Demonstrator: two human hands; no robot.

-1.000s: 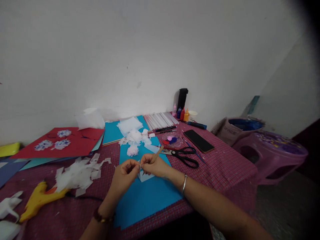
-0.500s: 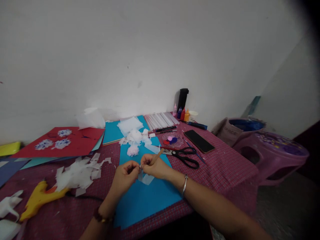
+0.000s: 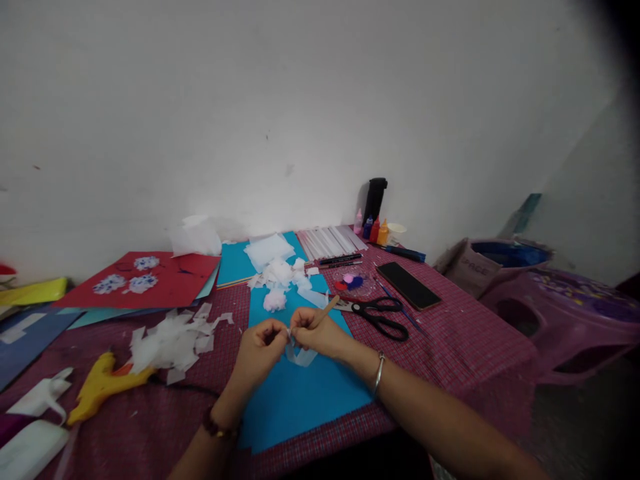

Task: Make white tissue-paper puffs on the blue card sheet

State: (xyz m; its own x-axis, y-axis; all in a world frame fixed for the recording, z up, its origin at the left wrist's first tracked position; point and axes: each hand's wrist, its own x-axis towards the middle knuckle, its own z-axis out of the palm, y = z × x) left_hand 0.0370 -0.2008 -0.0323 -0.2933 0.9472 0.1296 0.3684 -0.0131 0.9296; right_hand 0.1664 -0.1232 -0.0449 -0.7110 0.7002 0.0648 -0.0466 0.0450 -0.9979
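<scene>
Over the blue paper, my left hand and my right hand meet fingertip to fingertip. Both pinch a strip of thin white paper, whose loose end hangs below the fingers. A slim light-brown stick also sits in my right hand, pointing up and right. Just beyond the fingers lies a pale pink paper puff. White crumpled paper pieces are behind it. Black-handled scissors rest right of my right hand, partly on the blue paper.
A yellow glue gun and a heap of white paper scraps lie at the left. Red paper bears three blue-and-white flowers. Toward the right are a paint palette, a phone, paint bottles and a pink stool.
The whole scene has shifted slightly to the right in view. My hands stay together on the strip, and its hanging end has changed shape a little.
</scene>
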